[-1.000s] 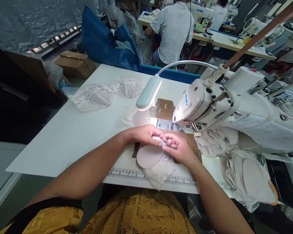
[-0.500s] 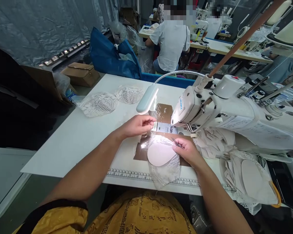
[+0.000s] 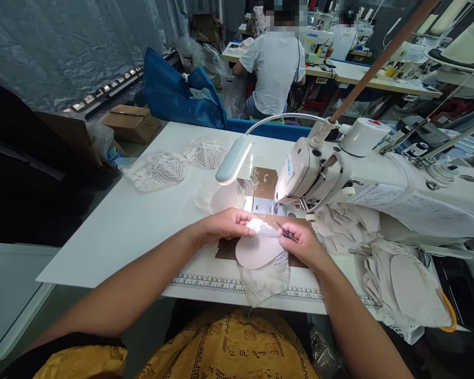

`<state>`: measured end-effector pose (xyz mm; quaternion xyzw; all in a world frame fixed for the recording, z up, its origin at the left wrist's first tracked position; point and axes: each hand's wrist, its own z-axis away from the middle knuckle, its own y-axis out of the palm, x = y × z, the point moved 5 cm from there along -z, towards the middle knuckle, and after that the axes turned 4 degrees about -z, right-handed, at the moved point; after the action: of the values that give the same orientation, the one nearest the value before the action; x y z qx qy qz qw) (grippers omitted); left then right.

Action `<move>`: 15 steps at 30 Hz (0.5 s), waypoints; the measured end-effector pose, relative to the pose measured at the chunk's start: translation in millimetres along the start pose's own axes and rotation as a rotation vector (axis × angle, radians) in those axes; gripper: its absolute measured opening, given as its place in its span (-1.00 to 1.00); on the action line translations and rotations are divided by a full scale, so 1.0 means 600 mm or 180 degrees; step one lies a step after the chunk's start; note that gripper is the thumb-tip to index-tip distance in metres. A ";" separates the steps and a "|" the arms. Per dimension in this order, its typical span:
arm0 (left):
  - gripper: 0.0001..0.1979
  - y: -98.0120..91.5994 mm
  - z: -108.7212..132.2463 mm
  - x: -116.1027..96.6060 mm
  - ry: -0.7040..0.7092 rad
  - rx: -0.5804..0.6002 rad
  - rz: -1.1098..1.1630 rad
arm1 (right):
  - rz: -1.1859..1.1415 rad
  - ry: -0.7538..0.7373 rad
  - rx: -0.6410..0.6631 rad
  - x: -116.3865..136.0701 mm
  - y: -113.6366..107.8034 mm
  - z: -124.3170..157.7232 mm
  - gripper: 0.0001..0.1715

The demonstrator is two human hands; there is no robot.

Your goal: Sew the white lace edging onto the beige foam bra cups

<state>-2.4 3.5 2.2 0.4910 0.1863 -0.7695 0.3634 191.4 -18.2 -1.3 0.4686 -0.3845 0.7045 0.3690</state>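
Observation:
My left hand (image 3: 233,223) is closed in a pinch on the upper left edge of a white lace piece (image 3: 266,279). A smooth pale bra cup pad (image 3: 258,251) lies over that lace, its rounded side towards me. My right hand (image 3: 302,242) holds small thread snips (image 3: 285,231), blades pointing up and left, and its fingertips also touch the right edge of the lace and pad. Just beyond my hands is the sewing machine (image 3: 304,168), with its needle plate (image 3: 264,206) under the light. Another lace piece with a pad (image 3: 225,197) lies behind my left hand.
Two lace cups (image 3: 158,171) rest at the table's far left. Stacked pads and lace (image 3: 406,287) sit at the right, beside a dark flat device (image 3: 458,295). A lamp (image 3: 234,160) overhangs the table. A printed ruler (image 3: 205,282) runs along the front edge. A seated person (image 3: 278,71) works beyond.
My left hand has come from beside the needle plate towards me and now pinches the lace edge. The lace piece behind it is uncovered. My right hand stays nearly still with the snips.

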 end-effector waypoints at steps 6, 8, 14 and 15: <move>-0.68 -0.017 -0.009 -0.016 0.0186 -0.0345 -0.0176 | 0.0006 -0.0028 -0.0036 0.000 -0.004 -0.002 -0.86; -0.67 -0.025 -0.014 -0.016 0.0212 -0.0388 -0.0305 | -0.0082 -0.0077 -0.0026 0.000 -0.003 -0.003 -0.86; -0.72 -0.052 -0.053 -0.024 0.0424 -0.0609 -0.1320 | 0.0254 -0.0038 0.0132 -0.006 -0.006 -0.002 -0.86; -0.74 -0.054 -0.061 -0.028 0.0495 -0.0617 -0.1520 | 0.0343 -0.0033 0.0215 -0.006 -0.007 -0.002 -0.87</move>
<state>0.7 55.1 -1.5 0.4537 0.3970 -0.7720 0.2014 195.4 -16.2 -4.0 0.4631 -0.3870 0.7336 0.3125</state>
